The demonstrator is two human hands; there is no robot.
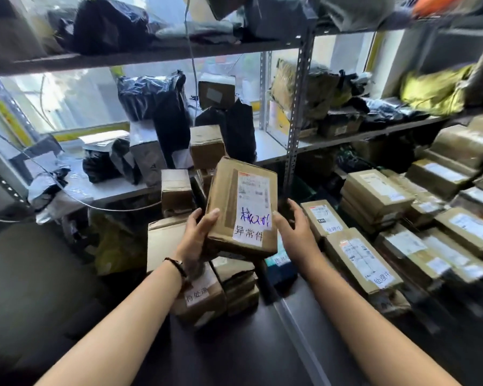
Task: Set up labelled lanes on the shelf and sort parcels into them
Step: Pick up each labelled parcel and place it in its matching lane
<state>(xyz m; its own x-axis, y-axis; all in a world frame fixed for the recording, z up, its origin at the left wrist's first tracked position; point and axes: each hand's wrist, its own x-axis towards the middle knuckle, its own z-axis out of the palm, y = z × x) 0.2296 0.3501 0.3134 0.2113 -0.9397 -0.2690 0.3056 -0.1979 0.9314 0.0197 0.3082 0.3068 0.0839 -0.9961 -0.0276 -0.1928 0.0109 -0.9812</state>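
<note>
A brown cardboard parcel [234,207] is held up in the middle of the view, its white shipping label and a handwritten sticker facing me. My left hand [197,235] grips its lower left edge, thumb on the front face. My right hand [294,224] is beside the parcel's lower right corner with fingers straight, touching or nearly touching the edge. Below, more brown parcels with handwritten stickers [198,296] are stacked. To the right, labelled flat boxes [363,260] lie in rows.
A grey metal shelf rack [296,129] stands ahead; its shelves carry black poly bags [168,112], small cartons [207,146] and a yellow bag [432,90]. Many flat boxes [444,218] fill the right side. A thin cable [95,206] hangs across the left.
</note>
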